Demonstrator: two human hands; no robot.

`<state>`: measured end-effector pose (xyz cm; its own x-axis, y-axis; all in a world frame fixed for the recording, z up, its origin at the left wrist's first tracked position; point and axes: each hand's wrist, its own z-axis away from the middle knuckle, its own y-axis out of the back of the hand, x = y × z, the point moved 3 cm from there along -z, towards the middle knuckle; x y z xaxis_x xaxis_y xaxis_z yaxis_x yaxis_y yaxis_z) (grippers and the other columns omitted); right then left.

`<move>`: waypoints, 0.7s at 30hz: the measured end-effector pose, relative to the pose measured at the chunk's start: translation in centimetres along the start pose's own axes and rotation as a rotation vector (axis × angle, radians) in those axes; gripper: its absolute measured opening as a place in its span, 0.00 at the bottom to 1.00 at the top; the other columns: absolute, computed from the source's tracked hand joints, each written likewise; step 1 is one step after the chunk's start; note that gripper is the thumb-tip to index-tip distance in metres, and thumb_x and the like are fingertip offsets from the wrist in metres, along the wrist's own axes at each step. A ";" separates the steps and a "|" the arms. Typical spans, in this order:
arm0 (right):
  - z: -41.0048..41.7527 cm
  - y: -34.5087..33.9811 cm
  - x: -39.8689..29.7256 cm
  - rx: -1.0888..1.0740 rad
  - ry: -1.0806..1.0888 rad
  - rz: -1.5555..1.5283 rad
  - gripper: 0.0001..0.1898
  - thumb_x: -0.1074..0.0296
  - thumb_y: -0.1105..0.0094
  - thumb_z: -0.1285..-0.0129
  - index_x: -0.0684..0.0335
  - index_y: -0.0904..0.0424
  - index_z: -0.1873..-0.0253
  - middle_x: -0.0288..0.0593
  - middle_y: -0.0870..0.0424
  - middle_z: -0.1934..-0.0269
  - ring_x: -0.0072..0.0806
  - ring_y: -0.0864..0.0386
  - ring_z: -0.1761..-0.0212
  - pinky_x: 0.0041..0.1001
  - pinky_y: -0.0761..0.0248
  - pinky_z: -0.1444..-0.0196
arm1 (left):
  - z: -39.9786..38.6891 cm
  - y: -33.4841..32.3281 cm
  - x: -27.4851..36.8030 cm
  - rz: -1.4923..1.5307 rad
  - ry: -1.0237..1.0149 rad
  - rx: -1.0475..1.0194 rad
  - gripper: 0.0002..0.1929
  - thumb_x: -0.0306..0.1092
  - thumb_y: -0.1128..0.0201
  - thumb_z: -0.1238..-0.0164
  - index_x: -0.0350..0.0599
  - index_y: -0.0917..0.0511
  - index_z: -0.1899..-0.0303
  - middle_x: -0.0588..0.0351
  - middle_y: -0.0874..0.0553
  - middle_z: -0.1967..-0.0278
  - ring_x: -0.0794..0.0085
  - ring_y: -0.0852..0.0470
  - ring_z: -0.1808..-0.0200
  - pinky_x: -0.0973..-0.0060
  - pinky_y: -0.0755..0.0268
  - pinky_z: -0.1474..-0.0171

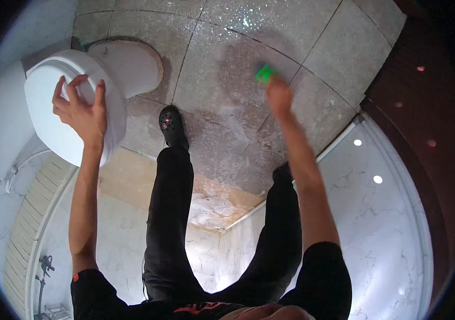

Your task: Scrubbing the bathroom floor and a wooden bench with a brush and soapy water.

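My right hand (pixel 279 95) grips a bright green brush (pixel 265 74), blurred, at or just above the wet grey floor tiles (pixel 247 64). Its underside is hidden, so contact with the floor cannot be told. On the closed lid of a white toilet (pixel 43 104) rests my left hand (pixel 81 106), its fingers apart and bent near the lid's edge. Nothing is held in that hand. The toilet's base (pixel 131 66) meets the tiles just beyond it.
My black clog (pixel 172 126) stands between the toilet and the wet patch. Whitish residue (pixel 231 120) marks the tiles between my feet. A dark reddish-brown surface (pixel 403 96) lies at right, beside a marbled wall (pixel 371 216). A shower fitting (pixel 46 264) hangs at lower left.
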<state>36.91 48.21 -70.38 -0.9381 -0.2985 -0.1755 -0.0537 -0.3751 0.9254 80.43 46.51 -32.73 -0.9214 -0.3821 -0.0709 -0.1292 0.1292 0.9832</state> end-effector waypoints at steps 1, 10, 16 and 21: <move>6.1 -2.3 -5.0 -0.070 0.121 0.063 0.14 0.63 0.40 0.36 0.61 0.18 0.49 0.46 0.14 0.55 0.41 0.14 0.53 0.40 0.21 0.58 | -0.3 0.8 -0.7 -0.034 -0.018 0.013 0.22 0.54 0.24 0.40 0.60 0.15 0.47 0.46 0.32 0.29 0.41 0.37 0.29 0.46 0.41 0.29; 25.5 -8.6 -7.6 -0.636 0.209 -0.347 0.12 0.61 0.40 0.33 0.60 0.15 0.51 0.51 0.11 0.58 0.48 0.12 0.54 0.47 0.19 0.50 | 0.5 -0.7 -0.1 -0.015 0.002 0.050 0.22 0.56 0.26 0.40 0.62 0.14 0.47 0.47 0.29 0.30 0.41 0.34 0.29 0.44 0.38 0.29; 1.5 3.7 4.4 -0.041 -0.153 -0.281 0.13 0.53 0.39 0.30 0.57 0.15 0.55 0.48 0.12 0.63 0.43 0.13 0.63 0.46 0.21 0.61 | 0.4 -0.4 -1.8 -0.047 -0.019 0.053 0.24 0.59 0.25 0.41 0.62 0.13 0.47 0.47 0.28 0.30 0.41 0.34 0.29 0.46 0.37 0.29; 15.6 -5.6 -8.9 0.132 0.068 -0.383 0.11 0.66 0.44 0.32 0.62 0.16 0.52 0.48 0.12 0.59 0.41 0.13 0.59 0.45 0.20 0.58 | 0.2 -0.8 -0.5 -0.059 0.020 0.036 0.26 0.60 0.27 0.38 0.57 0.14 0.44 0.45 0.30 0.29 0.43 0.37 0.27 0.50 0.42 0.25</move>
<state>40.22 66.65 -68.78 -0.8172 -0.2182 -0.5334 -0.4421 -0.3563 0.8232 80.96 46.75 -33.50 -0.9042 -0.4084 -0.1249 -0.1965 0.1382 0.9707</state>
